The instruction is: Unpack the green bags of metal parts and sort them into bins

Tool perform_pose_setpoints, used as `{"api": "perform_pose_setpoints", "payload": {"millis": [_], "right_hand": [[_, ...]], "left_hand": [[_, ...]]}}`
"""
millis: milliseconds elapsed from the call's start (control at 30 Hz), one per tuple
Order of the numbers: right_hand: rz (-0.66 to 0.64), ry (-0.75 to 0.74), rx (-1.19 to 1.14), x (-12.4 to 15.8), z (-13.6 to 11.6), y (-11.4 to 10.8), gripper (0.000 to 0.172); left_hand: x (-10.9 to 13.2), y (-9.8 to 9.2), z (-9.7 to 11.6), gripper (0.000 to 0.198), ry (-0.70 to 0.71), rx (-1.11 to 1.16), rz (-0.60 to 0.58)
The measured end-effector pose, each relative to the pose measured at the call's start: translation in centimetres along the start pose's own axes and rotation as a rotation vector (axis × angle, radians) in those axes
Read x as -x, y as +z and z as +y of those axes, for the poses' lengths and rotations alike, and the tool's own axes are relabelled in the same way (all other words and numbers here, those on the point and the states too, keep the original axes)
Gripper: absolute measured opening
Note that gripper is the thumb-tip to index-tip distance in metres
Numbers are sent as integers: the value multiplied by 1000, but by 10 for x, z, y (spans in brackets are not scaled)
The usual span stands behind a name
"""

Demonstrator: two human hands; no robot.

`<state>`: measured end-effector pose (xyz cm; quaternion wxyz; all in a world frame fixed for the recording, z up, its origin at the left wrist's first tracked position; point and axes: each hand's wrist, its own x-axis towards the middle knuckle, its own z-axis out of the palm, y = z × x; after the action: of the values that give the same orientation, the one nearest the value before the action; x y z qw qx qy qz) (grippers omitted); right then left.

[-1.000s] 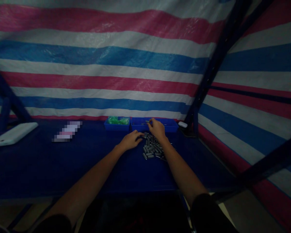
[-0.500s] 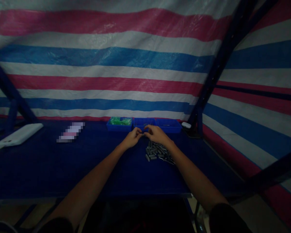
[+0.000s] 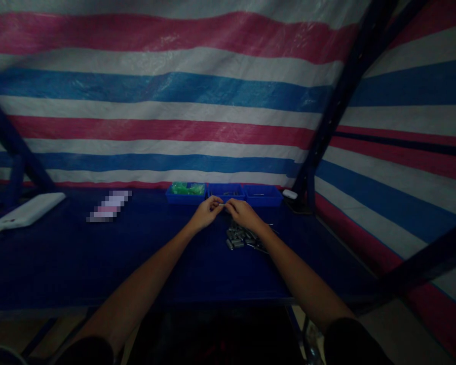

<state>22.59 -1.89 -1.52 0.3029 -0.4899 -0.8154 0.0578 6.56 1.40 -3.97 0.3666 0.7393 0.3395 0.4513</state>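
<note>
Both hands meet above the blue table (image 3: pixel 137 258), just in front of the middle blue bin. My left hand (image 3: pixel 206 212) is closed in a pinch on a small light-coloured metal piece (image 3: pixel 222 204). At the other end of that piece, the thumb and fingers of my right hand (image 3: pixel 241 212) are pressed together; it is too small and dim to name more exactly. A pile of small metal cylinders and thin rods (image 3: pixel 240 236) lies on the table below my right hand, partly covered by my right forearm.
Along the back stand a blue bin (image 3: pixel 186 199) with green plastic bags, a middle bin (image 3: pixel 225 186) holding small metal parts, and a right bin (image 3: pixel 264 200) with a thin rod. A white case (image 3: pixel 290 194), a white power bank (image 3: pixel 28 210) and a pixelated item (image 3: pixel 109 207) also lie there.
My right hand has moved slightly left and its raised fingers have folded down, closing in on the small piece at my left fingertips. The view has shifted slightly.
</note>
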Motion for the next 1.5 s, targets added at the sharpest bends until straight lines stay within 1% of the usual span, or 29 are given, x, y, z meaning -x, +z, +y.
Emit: {"api": "perform_pose_setpoints", "payload": {"millis": [67,133,233,333,367,433,500,567,633,700,767,833,900,933,967,1033,1100,1167,1233,1300,1367,1433,1500], "right_hand": [[17,-2,-32,0,0,2,20],[44,-22,-54,1,0,3,19],[84,-73,-26,4,-3,2,18],[135,-103,0,2,-6,-6,15],[167,-102,-4,0,-6,-10,16],[270,-77,-17,-8,-4,-16,19],[383,-23,-14,-18,2,-19,22],[438,45,-6,-26,12,-18,25],[412,110,-15,-29,24,-14,28],[346,150,-32,-25,33,-9,30],[278,165,-42,-16,37,-7,30],[219,157,-46,-7,35,-8,27],[170,138,-53,-1,29,-8,25],[150,127,-58,1,25,-8,24],[134,117,-64,2,21,-7,24],[100,95,-82,3,15,-4,23],[61,52,-110,3,11,-1,23],[27,0,-136,3,8,1,25],[12,-38,-147,3,6,2,26],[6,-50,-145,3,3,1,23],[-3,-50,-144,3,1,0,19],[-15,-50,-147,3,-1,-2,16],[-14,-47,-137,4,-2,-5,13]], "left_hand": [[0,1,0,19,0,-26,26],[0,2,2,20,-31,-38,35],[0,3,7,31,-63,-104,27],[1,1,11,41,-73,-191,6],[2,1,12,41,-80,-215,-17],[5,1,12,37,-103,-281,-110],[8,4,11,33,-121,-380,-210],[11,6,11,29,-135,-472,-273],[12,8,10,21,-139,-524,-292],[11,6,9,11,-129,-558,-264],[9,2,6,18,-99,-571,-236],[6,-4,4,24,-53,-557,-288],[5,-8,3,25,-6,-543,-371],[5,-9,2,24,9,-545,-387],[5,-10,2,22,18,-548,-378],[6,-10,1,16,26,-533,-323],[5,-9,2,11,13,-467,-270],[4,-8,5,15,-39,-360,-232],[3,-8,10,20,-120,-229,-200],[2,-8,16,21,-180,-88,-160],[2,-7,21,21,-203,28,-121],[2,-6,23,22,-214,89,-96],[1,-4,21,20,-221,90,-81]]}}
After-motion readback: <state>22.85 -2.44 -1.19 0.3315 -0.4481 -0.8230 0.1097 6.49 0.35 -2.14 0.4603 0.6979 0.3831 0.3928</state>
